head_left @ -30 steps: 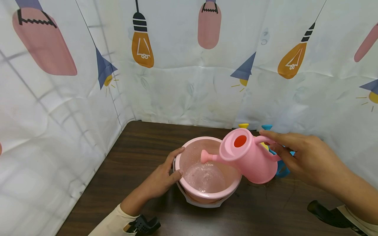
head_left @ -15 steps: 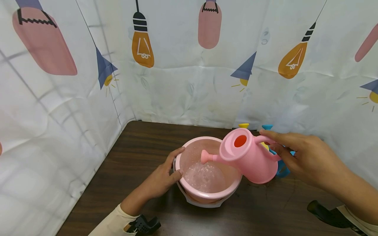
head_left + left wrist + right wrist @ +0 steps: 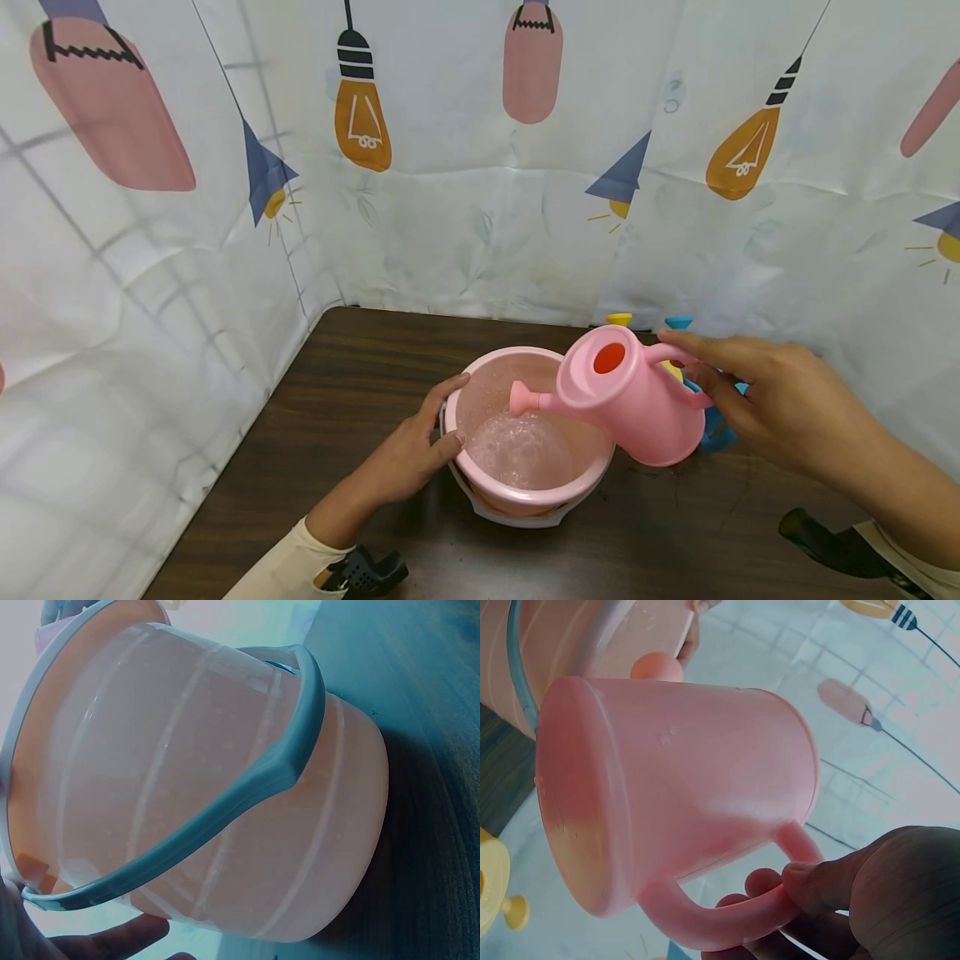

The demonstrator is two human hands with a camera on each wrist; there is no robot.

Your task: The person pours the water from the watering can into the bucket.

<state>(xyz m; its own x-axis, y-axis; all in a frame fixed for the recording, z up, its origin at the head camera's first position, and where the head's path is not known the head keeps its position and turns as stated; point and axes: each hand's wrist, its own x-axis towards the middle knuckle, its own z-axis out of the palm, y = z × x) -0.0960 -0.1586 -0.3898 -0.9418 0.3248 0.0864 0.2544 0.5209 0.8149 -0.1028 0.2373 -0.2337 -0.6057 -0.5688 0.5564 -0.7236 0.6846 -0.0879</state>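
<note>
A pink watering can [image 3: 652,421] is tilted over a pale pink bucket [image 3: 528,500], its spout inside the rim. My right hand [image 3: 780,396] grips the can by its looped handle [image 3: 720,922], with the thumb on top and the fingers curled under. Rippling, bubbly water [image 3: 517,454] lies in the bucket below the spout. On the near left, my left hand [image 3: 408,454] holds the bucket's rim between thumb and fingers. The bucket's bail handle [image 3: 225,810] hangs down along its side. What the can holds is hidden.
Behind the pink can, partly hidden, stand a yellow object [image 3: 618,319] and a blue one [image 3: 678,322] with flared spout tops. The dark wooden table [image 3: 360,367] meets a patterned curtain [image 3: 465,233] at the back and left.
Both hands, the watering can and the bucket keep their places. Only the ripples and bubbles on the water shift.
</note>
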